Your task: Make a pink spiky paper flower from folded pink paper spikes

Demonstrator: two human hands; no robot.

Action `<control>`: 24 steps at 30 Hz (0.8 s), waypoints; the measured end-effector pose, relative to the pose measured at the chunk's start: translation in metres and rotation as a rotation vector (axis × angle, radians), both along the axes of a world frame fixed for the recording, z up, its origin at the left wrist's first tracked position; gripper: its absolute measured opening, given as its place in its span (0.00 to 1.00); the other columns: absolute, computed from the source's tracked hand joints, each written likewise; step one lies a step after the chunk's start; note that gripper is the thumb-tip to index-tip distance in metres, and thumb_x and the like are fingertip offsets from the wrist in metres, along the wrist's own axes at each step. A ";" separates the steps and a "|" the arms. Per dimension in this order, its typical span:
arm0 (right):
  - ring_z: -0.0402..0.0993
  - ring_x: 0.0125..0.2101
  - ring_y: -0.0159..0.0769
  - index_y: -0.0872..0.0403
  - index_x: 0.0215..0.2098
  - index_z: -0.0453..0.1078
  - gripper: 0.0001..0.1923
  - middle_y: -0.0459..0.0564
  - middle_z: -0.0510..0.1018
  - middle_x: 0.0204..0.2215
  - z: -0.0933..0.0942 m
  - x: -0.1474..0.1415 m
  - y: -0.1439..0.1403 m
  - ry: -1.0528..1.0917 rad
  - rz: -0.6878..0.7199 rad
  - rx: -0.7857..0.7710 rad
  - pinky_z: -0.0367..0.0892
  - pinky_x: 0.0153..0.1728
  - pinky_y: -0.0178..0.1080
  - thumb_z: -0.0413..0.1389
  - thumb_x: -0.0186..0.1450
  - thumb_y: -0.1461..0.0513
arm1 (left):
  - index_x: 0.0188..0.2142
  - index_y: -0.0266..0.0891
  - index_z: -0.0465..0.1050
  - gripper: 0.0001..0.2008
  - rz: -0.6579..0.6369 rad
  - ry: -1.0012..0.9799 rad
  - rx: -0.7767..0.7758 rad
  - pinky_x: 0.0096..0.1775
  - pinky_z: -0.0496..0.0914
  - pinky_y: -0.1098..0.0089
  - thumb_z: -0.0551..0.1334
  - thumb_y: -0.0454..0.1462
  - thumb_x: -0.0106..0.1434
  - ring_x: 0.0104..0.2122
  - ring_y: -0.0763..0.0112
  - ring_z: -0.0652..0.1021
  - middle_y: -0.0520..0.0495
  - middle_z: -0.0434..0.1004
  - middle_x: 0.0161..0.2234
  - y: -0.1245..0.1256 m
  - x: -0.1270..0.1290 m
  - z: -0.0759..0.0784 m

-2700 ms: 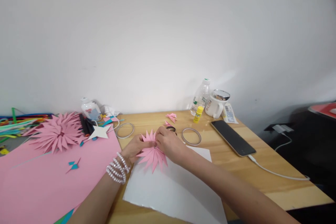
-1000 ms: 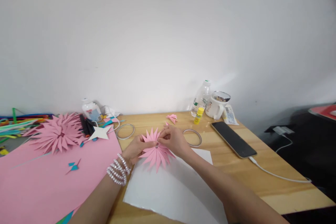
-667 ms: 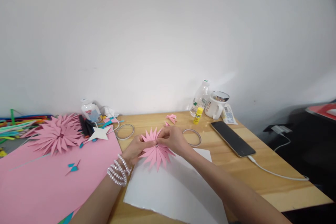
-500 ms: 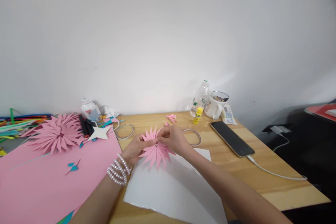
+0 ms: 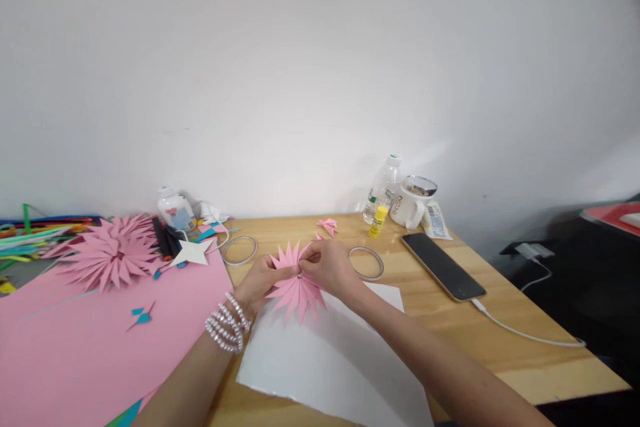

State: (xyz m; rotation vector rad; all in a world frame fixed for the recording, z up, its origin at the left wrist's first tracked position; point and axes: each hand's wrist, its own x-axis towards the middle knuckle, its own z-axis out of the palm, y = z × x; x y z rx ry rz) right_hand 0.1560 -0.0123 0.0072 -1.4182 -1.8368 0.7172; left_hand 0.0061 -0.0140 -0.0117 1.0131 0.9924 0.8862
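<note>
A pink spiky paper flower (image 5: 296, 285) is held above a white sheet (image 5: 330, 360) in the middle of the wooden table (image 5: 500, 327). My left hand (image 5: 261, 283), with pearl bracelets on the wrist, grips the flower from the left. My right hand (image 5: 330, 268) pinches its centre and upper petals from the right. Both hands meet at the flower's middle.
A big pink sheet (image 5: 90, 347) lies at left with finished pink flowers (image 5: 111, 253) and a white paper star (image 5: 191, 252). Two tape rings (image 5: 239, 249) (image 5: 367, 262), small pink folded pieces (image 5: 327, 224), a glue stick (image 5: 378, 221), bottle (image 5: 383, 188), mug (image 5: 413, 201) and a plugged-in phone (image 5: 443, 265) stand behind.
My right hand has shifted from covering the flower's right side to pinching near its centre and top. The flower has turned slightly between my hands; the rest is unchanged.
</note>
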 end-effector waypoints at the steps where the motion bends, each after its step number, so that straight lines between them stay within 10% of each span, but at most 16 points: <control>1: 0.67 0.18 0.28 0.56 0.18 0.72 0.09 0.46 0.76 0.17 0.000 -0.001 0.000 -0.038 -0.011 0.025 0.57 0.20 0.30 0.52 0.49 0.71 | 0.21 0.32 0.73 0.13 0.000 -0.004 -0.004 0.23 0.62 0.72 0.71 0.39 0.38 0.18 0.72 0.71 0.51 0.70 0.14 0.000 0.000 0.000; 24: 0.63 0.23 0.23 0.54 0.25 0.74 0.01 0.45 0.66 0.31 0.012 0.028 -0.001 -0.199 0.411 0.238 0.56 0.23 0.30 0.61 0.54 0.66 | 0.22 0.33 0.73 0.09 -0.191 -0.193 -0.143 0.26 0.64 0.72 0.71 0.31 0.39 0.20 0.74 0.72 0.51 0.73 0.19 0.003 -0.005 -0.009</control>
